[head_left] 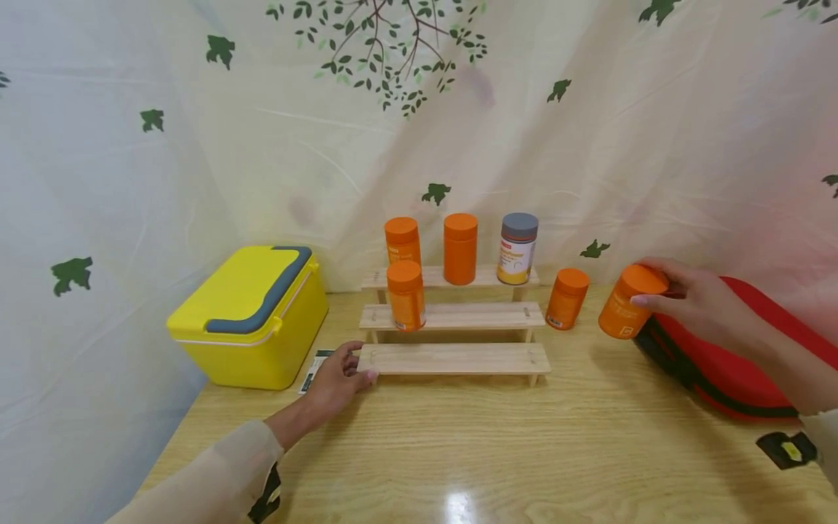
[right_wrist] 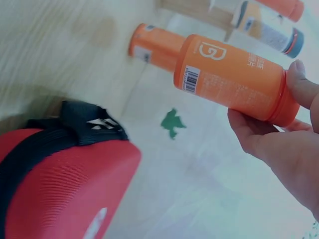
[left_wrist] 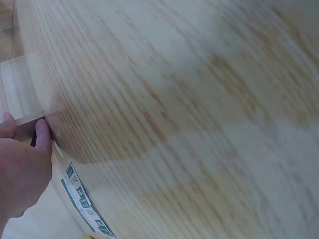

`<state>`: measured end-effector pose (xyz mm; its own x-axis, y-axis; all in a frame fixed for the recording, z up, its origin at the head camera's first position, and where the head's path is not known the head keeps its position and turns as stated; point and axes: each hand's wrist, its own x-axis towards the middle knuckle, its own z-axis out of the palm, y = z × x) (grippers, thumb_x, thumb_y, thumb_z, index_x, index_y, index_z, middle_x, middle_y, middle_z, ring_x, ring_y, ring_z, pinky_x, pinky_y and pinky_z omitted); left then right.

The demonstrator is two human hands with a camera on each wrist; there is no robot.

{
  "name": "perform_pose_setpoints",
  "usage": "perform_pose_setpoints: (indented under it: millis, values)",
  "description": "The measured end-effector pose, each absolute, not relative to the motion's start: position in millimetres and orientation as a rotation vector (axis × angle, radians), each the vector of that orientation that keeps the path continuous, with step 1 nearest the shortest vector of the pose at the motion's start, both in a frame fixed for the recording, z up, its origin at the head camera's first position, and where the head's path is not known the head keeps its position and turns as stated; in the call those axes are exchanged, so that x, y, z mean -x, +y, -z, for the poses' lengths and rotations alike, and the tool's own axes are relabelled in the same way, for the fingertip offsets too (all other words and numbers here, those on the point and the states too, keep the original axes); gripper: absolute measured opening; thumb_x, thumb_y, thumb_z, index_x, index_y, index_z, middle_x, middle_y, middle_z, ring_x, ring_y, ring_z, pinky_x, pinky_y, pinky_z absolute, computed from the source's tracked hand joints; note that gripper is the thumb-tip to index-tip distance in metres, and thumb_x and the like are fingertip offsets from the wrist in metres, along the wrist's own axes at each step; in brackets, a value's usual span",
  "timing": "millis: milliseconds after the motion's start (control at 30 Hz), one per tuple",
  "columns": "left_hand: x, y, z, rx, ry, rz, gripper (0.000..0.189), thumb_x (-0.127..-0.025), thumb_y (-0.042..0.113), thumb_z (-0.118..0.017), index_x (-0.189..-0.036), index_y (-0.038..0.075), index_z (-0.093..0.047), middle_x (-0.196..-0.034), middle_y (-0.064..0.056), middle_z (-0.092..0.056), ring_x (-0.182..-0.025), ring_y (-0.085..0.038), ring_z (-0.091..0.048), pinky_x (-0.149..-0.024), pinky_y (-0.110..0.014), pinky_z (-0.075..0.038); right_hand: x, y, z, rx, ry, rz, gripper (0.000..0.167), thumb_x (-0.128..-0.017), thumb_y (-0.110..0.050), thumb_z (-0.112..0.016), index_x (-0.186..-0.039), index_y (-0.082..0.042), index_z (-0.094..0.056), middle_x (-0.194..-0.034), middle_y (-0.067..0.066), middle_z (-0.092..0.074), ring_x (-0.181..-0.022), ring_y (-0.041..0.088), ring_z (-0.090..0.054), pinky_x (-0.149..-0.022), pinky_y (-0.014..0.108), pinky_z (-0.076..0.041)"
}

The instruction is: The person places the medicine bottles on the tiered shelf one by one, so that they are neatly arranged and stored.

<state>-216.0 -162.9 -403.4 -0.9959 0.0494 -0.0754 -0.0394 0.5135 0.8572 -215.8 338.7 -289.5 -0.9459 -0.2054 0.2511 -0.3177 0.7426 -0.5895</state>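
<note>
My right hand (head_left: 710, 302) grips an orange pill bottle (head_left: 622, 309) by its lid end and holds it tilted above the table's right side. White print and a barcode show on that bottle (right_wrist: 229, 77) in the right wrist view. My left hand (head_left: 337, 382) pinches the left end of the lowest step of a three-tier wooden rack (head_left: 455, 358); its thumb and a finger (left_wrist: 44, 134) lie on either side of the wood. Two orange bottles and a grey-lidded white and yellow bottle (head_left: 517, 251) stand on the top step. Another orange bottle (head_left: 406, 298) stands on the middle step.
One orange bottle (head_left: 567, 298) stands on the table right of the rack. A red case with black trim (head_left: 740, 356) lies at the far right. At left sits a yellow box (head_left: 245, 320) with a grey handle. A printed card (head_left: 316, 371) lies beside my left hand.
</note>
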Motion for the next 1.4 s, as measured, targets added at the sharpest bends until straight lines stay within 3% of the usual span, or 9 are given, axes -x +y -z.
perform_pose_setpoints:
  millis: [200,433,533,700,833,933,1133,1400]
  values:
    - [215.8,-163.6,403.4,-0.003,2.655,-1.501,0.057,-0.090,0.008,-0.066,-0.141,0.006,-0.040,-0.105,-0.007,-0.066,-0.090,-0.017,-0.059,-0.086,-0.035,-0.050,208.1,320.7,275.6,-0.446,-2.796,-0.985,0.061,-0.090,-0.027,-0.069,-0.144,-0.011,-0.042,-0.125,0.016,-0.057,-0.091,-0.007,-0.054,-0.073,0.008,-0.044]
    - [215.2,-165.1,402.6,-0.018,2.666,-1.500,0.057,-0.091,0.008,-0.065,-0.141,0.004,-0.039,-0.104,-0.008,-0.065,-0.088,-0.017,-0.059,-0.083,-0.033,-0.050,213.9,290.1,264.1,-0.537,-2.811,-1.066,0.058,-0.093,-0.025,-0.066,-0.144,-0.011,-0.041,-0.125,0.012,-0.054,-0.105,0.027,-0.056,-0.077,0.014,-0.047]
    - [215.3,-165.2,402.5,-0.023,2.670,-1.499,0.057,-0.091,0.008,-0.065,-0.141,0.004,-0.039,-0.104,-0.008,-0.065,-0.088,-0.017,-0.058,-0.083,-0.033,-0.049,218.4,277.2,260.0,-0.604,-2.805,-1.077,0.062,-0.093,-0.025,-0.065,-0.145,-0.008,-0.038,-0.127,0.015,-0.053,-0.109,0.034,-0.055,-0.078,0.012,-0.045]
    - [215.3,-164.8,403.4,-0.018,2.666,-1.501,0.057,-0.091,0.008,-0.065,-0.141,0.004,-0.039,-0.103,-0.008,-0.065,-0.087,-0.017,-0.059,-0.083,-0.033,-0.050,223.7,254.6,255.5,-0.674,-2.789,-1.099,0.063,-0.092,-0.024,-0.067,-0.146,-0.007,-0.039,-0.130,0.016,-0.053,-0.110,0.035,-0.057,-0.082,0.018,-0.047]
    - [215.2,-164.9,403.1,-0.024,2.664,-1.496,0.058,-0.091,0.009,-0.065,-0.142,0.004,-0.038,-0.104,-0.008,-0.065,-0.086,-0.017,-0.058,-0.083,-0.033,-0.049,228.9,237.1,253.6,-0.742,-2.772,-1.131,0.063,-0.092,-0.022,-0.067,-0.146,-0.006,-0.039,-0.132,0.017,-0.053,-0.112,0.034,-0.057,-0.090,0.039,-0.049]
    - [215.2,-164.4,402.6,-0.025,2.660,-1.501,0.057,-0.091,0.009,-0.065,-0.142,0.004,-0.038,-0.104,-0.008,-0.065,-0.086,-0.017,-0.058,-0.082,-0.032,-0.049,233.5,226.4,254.2,-0.807,-2.754,-1.160,0.061,-0.092,-0.021,-0.066,-0.145,-0.005,-0.039,-0.132,0.017,-0.053,-0.111,0.033,-0.057,-0.091,0.046,-0.048]
    - [215.0,-163.9,403.7,-0.033,2.657,-1.514,0.057,-0.091,0.008,-0.065,-0.141,0.003,-0.039,-0.102,-0.009,-0.065,-0.084,-0.016,-0.059,-0.078,-0.030,-0.049,243.2,208.1,260.0,-0.882,-2.711,-1.220,0.055,-0.092,-0.018,-0.066,-0.141,-0.006,-0.044,-0.127,0.014,-0.055,-0.106,0.028,-0.057,-0.086,0.031,-0.050]
    - [215.8,-164.1,403.9,-0.027,2.654,-1.522,0.057,-0.090,0.008,-0.066,-0.140,0.003,-0.040,-0.101,-0.009,-0.065,-0.084,-0.017,-0.058,-0.077,-0.029,-0.049,252.3,188.1,267.0,-0.838,-2.708,-1.293,0.059,-0.093,-0.016,-0.065,-0.145,-0.004,-0.040,-0.132,0.017,-0.052,-0.112,0.031,-0.056,-0.092,0.046,-0.047]
